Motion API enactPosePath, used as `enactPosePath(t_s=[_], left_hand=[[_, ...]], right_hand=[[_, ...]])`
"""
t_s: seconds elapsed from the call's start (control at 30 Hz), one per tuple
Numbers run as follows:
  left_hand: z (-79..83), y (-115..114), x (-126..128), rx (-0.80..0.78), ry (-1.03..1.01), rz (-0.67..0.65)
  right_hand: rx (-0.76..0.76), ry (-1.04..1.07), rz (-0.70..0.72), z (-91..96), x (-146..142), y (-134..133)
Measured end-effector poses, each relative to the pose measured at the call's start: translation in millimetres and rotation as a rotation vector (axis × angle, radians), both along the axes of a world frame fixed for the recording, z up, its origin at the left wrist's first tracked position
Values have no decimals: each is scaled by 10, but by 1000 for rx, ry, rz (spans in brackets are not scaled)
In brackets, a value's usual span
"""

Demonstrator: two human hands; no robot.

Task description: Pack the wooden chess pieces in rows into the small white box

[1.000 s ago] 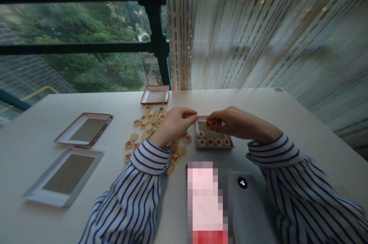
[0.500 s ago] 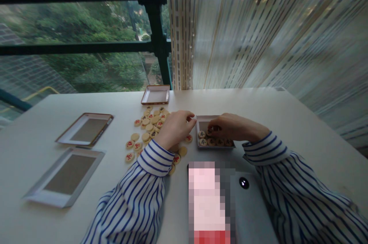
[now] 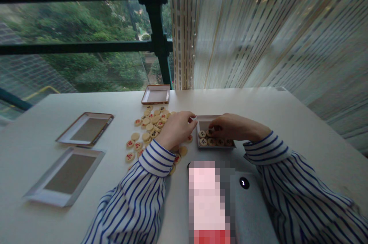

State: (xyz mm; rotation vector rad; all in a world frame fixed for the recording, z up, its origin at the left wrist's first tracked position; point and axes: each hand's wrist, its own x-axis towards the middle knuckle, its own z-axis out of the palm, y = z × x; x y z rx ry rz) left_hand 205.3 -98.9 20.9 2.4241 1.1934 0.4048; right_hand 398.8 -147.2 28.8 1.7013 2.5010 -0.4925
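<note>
A shallow open box (image 3: pixel 216 117) stands in front of me with several round Chinese chess pieces (image 3: pixel 212 142) lying in rows along its near side, black characters up. My right hand (image 3: pixel 237 127) reaches in from the right, its fingers closed on a chess piece (image 3: pixel 209 132) in the second row. At the box's far left corner, my left hand (image 3: pixel 178 129) has thumb and fingertips pinched against the rim. Beneath and beside that hand spreads a loose pile of chess pieces (image 3: pixel 147 126), some with red characters, some black, some blank side up. My left wrist hides part of the pile.
On the left lie two shallow open trays, one brown-rimmed (image 3: pixel 109 120) and one grey (image 3: pixel 99 154). A small brown-rimmed tray (image 3: pixel 155 103) sits behind the pile. A grey device with a round black spot (image 3: pixel 244 183) and a blurred-out object (image 3: pixel 207 198) are nearest me.
Hardly anything differs. My right fingers have shifted very slightly over the chess piece in the box; my left hand stays at the corner.
</note>
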Motion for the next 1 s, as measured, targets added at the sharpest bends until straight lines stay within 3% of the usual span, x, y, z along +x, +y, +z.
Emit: enactPosePath(t_s=[1.0], left_hand=[[-10,6,-3,35,15,-6]], right_hand=[[-54,35,24,-17,-2,6]])
